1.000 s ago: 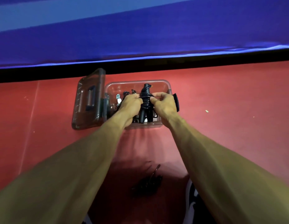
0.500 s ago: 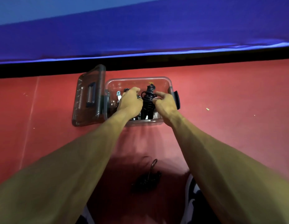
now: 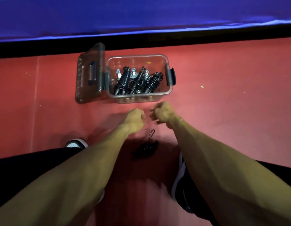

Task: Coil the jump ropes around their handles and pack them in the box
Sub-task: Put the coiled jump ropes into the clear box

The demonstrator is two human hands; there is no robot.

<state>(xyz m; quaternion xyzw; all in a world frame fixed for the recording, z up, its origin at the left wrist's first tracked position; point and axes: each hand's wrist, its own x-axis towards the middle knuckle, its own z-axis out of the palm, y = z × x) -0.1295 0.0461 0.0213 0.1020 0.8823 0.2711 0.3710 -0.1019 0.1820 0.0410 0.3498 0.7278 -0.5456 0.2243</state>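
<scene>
A clear plastic box [image 3: 164,93] stands open on the red floor, its lid [image 3: 86,79] flipped out to the left. Inside lie three coiled black jump ropes: one at the left [image 3: 123,80], one in the middle [image 3: 137,81], one at the right [image 3: 153,83]. Another black jump rope [image 3: 145,148] lies loose on the floor between my forearms. My left hand [image 3: 135,119] and my right hand [image 3: 162,111] hover just in front of the box, blurred, fingers curled and holding nothing.
A blue padded mat [image 3: 141,15] with a black base runs along the far side behind the box. My shoes [image 3: 75,143] and dark shorts sit at the left and right near edges. Small yellow crumbs [image 3: 202,86] dot the floor.
Both hands have let go of the coiled rope, which now lies in the box at the right. The hands have pulled back toward me, out of the box.
</scene>
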